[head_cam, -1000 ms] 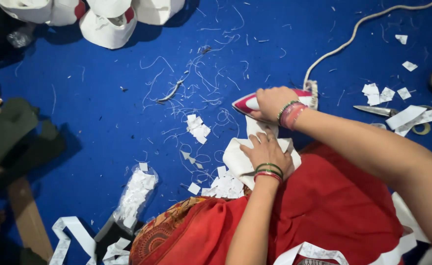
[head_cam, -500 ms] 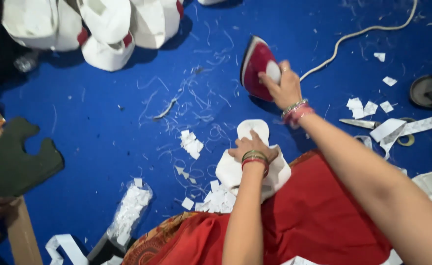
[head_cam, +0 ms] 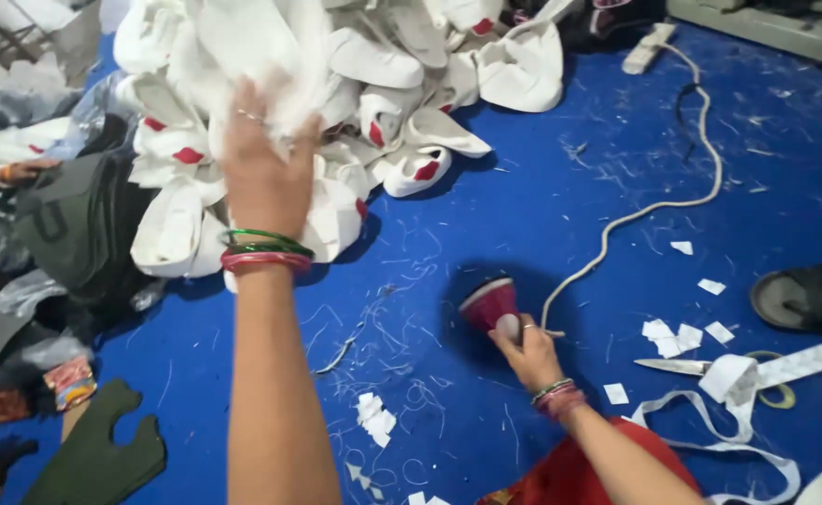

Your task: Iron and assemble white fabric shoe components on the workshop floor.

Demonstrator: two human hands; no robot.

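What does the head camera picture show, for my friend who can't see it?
The left hand grabs a white cloth piece from a big pile on a blue mat, while the right hand holds a red iron upright.

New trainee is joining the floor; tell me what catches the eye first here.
A big heap of white fabric pieces with red patches fills the top of the blue floor, and the left hand reaches into it. Lower down, the right hand grips a red iron, its cord trailing away.
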